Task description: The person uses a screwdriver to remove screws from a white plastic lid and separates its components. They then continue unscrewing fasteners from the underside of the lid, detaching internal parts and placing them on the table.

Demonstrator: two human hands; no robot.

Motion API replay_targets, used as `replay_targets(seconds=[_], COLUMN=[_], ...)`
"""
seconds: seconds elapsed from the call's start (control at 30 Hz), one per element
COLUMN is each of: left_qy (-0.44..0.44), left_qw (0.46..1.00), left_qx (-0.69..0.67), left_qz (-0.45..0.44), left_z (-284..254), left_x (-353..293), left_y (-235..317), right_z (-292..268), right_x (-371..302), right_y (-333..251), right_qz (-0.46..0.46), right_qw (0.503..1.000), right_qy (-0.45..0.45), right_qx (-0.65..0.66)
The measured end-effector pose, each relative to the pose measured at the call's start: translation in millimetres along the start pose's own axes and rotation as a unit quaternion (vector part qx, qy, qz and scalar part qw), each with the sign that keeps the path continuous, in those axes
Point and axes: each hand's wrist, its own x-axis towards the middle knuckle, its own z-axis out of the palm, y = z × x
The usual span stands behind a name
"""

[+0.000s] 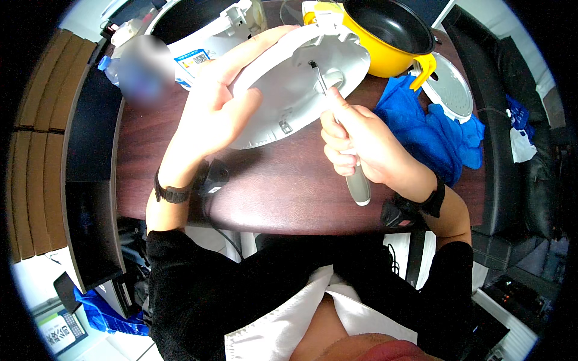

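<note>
My left hand grips a white plastic appliance lid by its left rim, thumb in front and fingers behind. The lid is tilted up, its hollow inner side facing me. My right hand is wrapped round the grey handle of a screwdriver. Its thin metal shaft points up and away, the tip at a small dark spot on the lid's inside; whether it sits in a hole I cannot tell. Behind the lid stands a white rice-cooker-like body with a dark interior.
A yellow pot with a black inside stands at the back right. A blue cloth and a round grey-white plate lie right of it. A black device is beside my left wrist on the brown table. A bottle stands back left.
</note>
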Motion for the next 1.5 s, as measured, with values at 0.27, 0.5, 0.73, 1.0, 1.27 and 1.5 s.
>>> replay_targets(seconds=[0.27,0.5,0.73,1.0,1.27,1.5], left_qy=[-0.02,0.007,0.02,-0.003,0.011,-0.027], left_qw=[0.999,1.0,0.997,0.996,0.996,0.999], left_qx=[0.034,0.01,0.063,0.084,0.068,0.029], left_qz=[-0.005,0.024,0.034,0.04,0.05,0.006], left_z=[1,6,9,8,6,5], left_x=[-2,2,-2,-3,0,-1], left_y=[8,4,6,8,2,6], right_z=[-24,-35,-6,-23,-26,-14], right_x=[10,8,-8,9,-3,-10], right_y=[-1,-17,-12,-1,-23,-10], right_qz=[-0.274,-0.313,0.016,-0.287,-0.336,0.001], right_qw=[0.788,0.733,0.998,0.753,0.602,0.995], right_qy=[0.218,0.211,-0.02,0.227,0.258,0.004], right_qx=[-0.507,-0.566,-0.062,-0.547,-0.677,-0.101])
